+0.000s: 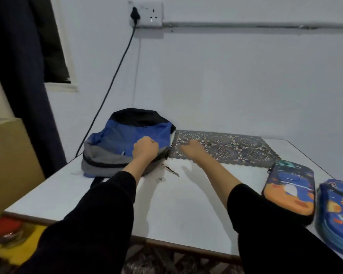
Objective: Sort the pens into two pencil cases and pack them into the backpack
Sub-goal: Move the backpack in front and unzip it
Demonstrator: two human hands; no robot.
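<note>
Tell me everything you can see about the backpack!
The backpack lies slumped on the white table, at its far left corner. It looks like soft cloth: black at the far end, blue in the middle, grey nearest, with a dark zipper line across the grey. The patterned mat lies right beside it. The left hand, fingers curled, rests on its blue front; what they hold is hidden.

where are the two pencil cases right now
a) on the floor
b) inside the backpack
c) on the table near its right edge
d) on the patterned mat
c: the orange-and-blue pencil case and the blue pencil case lie side by side on the table near its right edge, apart from the backpack.
</note>
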